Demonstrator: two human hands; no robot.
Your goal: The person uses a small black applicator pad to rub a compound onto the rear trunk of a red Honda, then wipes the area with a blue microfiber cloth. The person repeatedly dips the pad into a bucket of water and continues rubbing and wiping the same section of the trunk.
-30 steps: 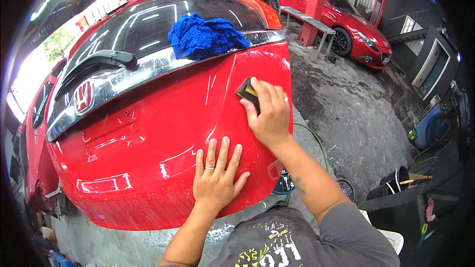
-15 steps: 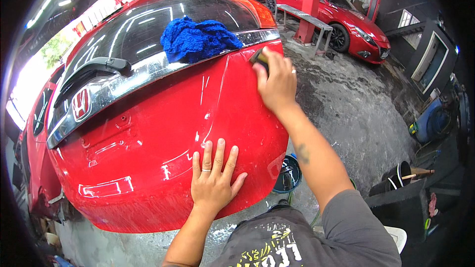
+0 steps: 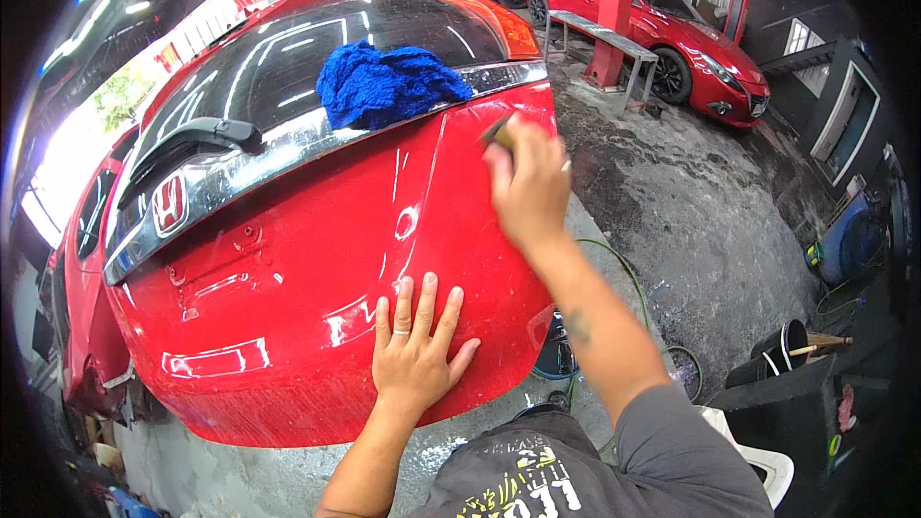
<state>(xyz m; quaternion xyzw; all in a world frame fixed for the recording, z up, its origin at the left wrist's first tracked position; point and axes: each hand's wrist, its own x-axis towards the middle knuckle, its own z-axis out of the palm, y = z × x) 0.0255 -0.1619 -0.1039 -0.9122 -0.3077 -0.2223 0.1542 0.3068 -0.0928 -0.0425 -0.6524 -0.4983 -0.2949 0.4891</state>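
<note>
A red car tailgate point(image 3: 288, 302) with wet streaks fills the middle of the view. My left hand point(image 3: 414, 355) lies flat on its lower part, fingers spread and a ring on one of them. Near the panel's upper right edge, my right hand point(image 3: 530, 177) is closed round a small block point(image 3: 499, 132), dark with a yellowish side, pressed against the paint. Most of the block is hidden by my fingers. A crumpled blue cloth point(image 3: 389, 86) rests across the chrome trim point(image 3: 225, 180) and the foot of the rear window, left of my right hand.
Below the tailgate's right edge stands a dark bucket point(image 3: 554, 357), partly hidden, with a green hose point(image 3: 628, 273) on the wet floor. A white plastic chair point(image 3: 767, 465) is beside me. Farther off are a grey bench point(image 3: 600, 31), a red post point(image 3: 612, 10) and another red car point(image 3: 672, 29).
My right hand has slid a little down and to the left over the panel with the block. My left hand keeps its place. The whole view has shifted slightly.
</note>
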